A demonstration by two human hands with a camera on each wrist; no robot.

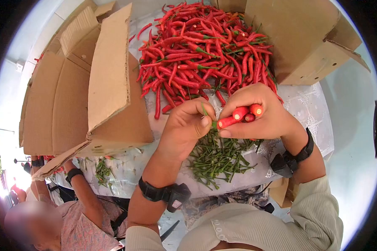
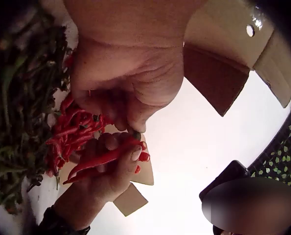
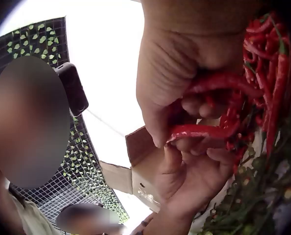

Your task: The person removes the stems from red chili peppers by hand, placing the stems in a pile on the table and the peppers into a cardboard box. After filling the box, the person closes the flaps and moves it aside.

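Four red chillies (image 1: 241, 113) in your right hand (image 1: 274, 115), a green stem (image 1: 214, 124) in your left

Take your two hands as the middle of a clock laid over the head view. Your left hand (image 1: 182, 125) pinches the green stem between thumb and index finger, right against the end of the lowest chilli you hold. Whether stem and chilli are joined, you cannot tell from these views. Your right fingers curl round the bundle, with the thumb pressed along its lower side; the pale cut ends of the other chillies face your left hand and the camera.

At 12 o'clock, just beyond your hands, lies a big heap of red chillies (image 1: 197, 62), some with green stems on. At 6 o'clock, below your hands, loose green stems lie in a pile (image 1: 220, 161) on the white patterned tablecloth (image 1: 305, 108). An open cardboard box (image 1: 109, 62) stands between 9 and 10 o'clock, and another box (image 1: 289, 37) stands between 1 and 2, beside the heap. Towards 8 o'clock you have a smaller pile of stems (image 1: 103, 171) and, farther out, another person in a patterned top (image 1: 86, 219).
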